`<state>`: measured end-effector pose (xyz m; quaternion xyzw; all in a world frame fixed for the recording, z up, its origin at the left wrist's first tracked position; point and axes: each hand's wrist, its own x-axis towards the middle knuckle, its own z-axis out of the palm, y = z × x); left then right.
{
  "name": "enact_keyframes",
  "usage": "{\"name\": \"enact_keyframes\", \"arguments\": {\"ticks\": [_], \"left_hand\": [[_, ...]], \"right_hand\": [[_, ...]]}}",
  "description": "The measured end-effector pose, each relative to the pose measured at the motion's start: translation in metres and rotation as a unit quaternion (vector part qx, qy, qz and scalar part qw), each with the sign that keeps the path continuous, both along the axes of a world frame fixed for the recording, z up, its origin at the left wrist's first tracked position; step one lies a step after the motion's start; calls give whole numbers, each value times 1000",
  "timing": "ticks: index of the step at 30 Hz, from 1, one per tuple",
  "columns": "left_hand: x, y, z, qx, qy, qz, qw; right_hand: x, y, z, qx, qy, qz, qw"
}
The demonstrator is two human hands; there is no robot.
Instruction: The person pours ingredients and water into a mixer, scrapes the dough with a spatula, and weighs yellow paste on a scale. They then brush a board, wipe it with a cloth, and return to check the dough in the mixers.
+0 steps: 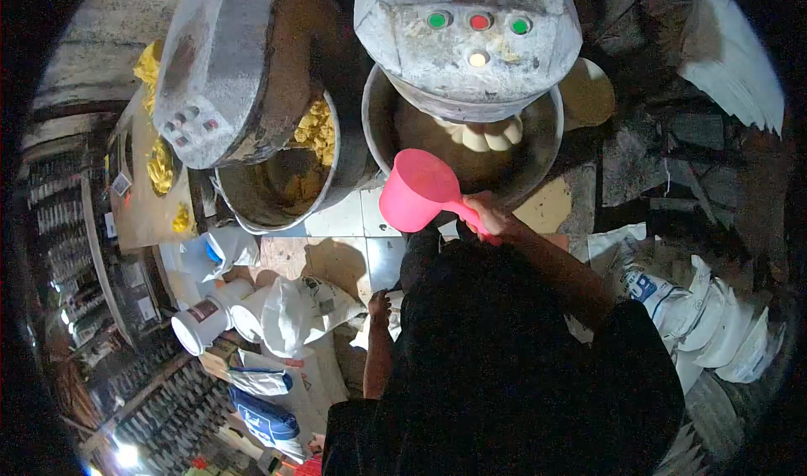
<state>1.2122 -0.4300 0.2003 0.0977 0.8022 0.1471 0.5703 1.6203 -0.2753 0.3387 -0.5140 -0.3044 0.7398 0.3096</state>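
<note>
Right hand (489, 214) holds pink dipper (420, 192), its cup (412, 199) beyond the fingers (477, 201); grip unclear in left hand (380, 308)

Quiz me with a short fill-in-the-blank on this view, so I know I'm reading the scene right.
1. The right hand grips the dipper by its ____.
2. The dipper's colour is ____.
3. On the mixer head straight ahead, the button between the two green ones is ____.
4. The lumpy mass in the bowl on the left is coloured ____.

Missing words: handle; pink; red; yellow.
</note>
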Motion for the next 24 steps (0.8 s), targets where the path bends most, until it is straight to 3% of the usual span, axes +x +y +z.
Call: {"name": "enact_keyframes", "arguments": {"ticks": [4,13,16,19,22,24], "left_hand": [[-7,-11,-12,5,-22,35,999],[-9,-10,-12,51,-71,6,996],[-6,-11,-11,70,-36,-8,997],[-24,-25,-34,203,-62,-115,970],[-5,-8,-12,24,-3,13,1000],[-2,-5,-1,52,-40,31,997]], "right_hand": [[0,8,29,-46,-19,-7,999],[5,14,23,-89,-7,7,996],[4,11,10,-80,-1,1,997],[3,12,10,-83,23,-1,996],[2,12,3,-102,45,-5,994],[1,10,-2,-95,36,-4,995]]}}
